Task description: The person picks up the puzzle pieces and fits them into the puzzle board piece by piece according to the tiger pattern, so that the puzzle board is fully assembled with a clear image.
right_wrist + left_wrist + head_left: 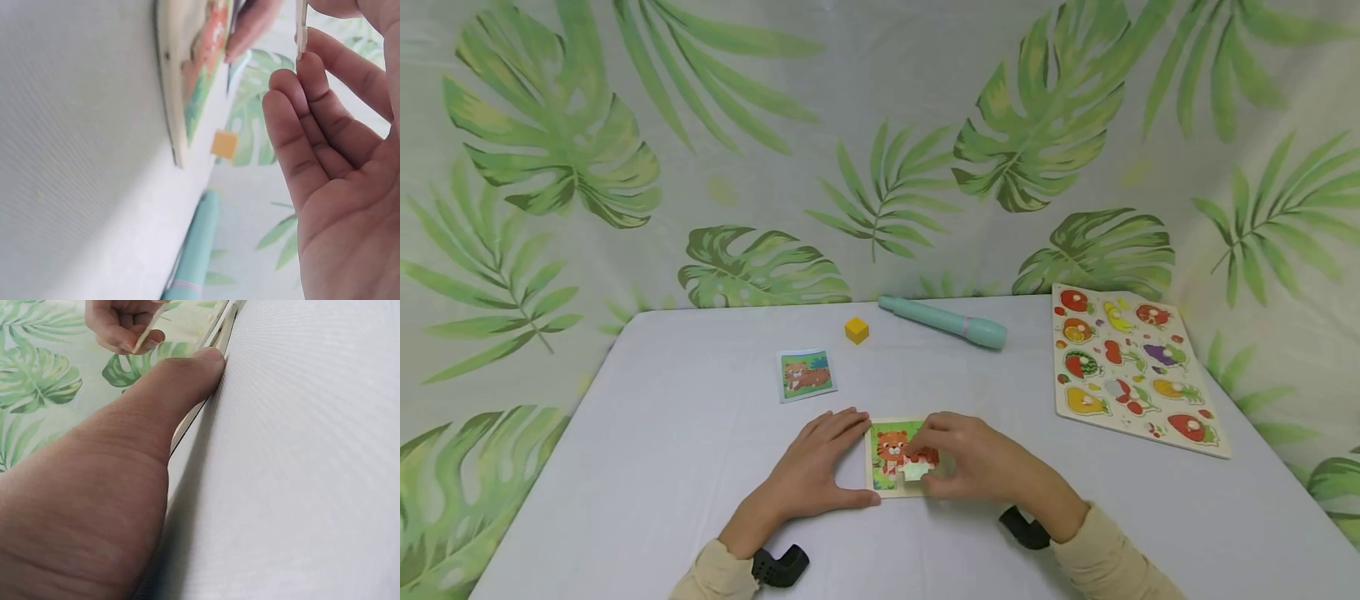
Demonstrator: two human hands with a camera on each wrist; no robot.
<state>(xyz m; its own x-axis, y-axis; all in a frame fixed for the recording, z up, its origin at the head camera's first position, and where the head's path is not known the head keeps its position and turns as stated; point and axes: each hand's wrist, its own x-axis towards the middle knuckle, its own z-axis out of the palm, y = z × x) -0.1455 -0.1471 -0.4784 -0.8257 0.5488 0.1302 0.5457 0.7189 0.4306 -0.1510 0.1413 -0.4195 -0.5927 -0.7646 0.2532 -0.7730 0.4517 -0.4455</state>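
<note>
A small square wooden jigsaw board with a tiger picture lies on the white table. My left hand rests along its left side, fingers stretched out to the upper corner and thumb at the lower one. In the left wrist view the thumb touches the board's edge. Thumb and fingers of my right hand pinch a thin, pale jigsaw piece. From the head view this piece overlaps the board's lower right part. The other right fingers are bent loosely, and the hand hides the board's right side.
Beyond the left hand lies a tiger picture card. Farther back are a yellow cube and a teal flashlight-shaped tube. A large fruit peg puzzle lies at the right. Leaf-patterned cloth hangs behind the table.
</note>
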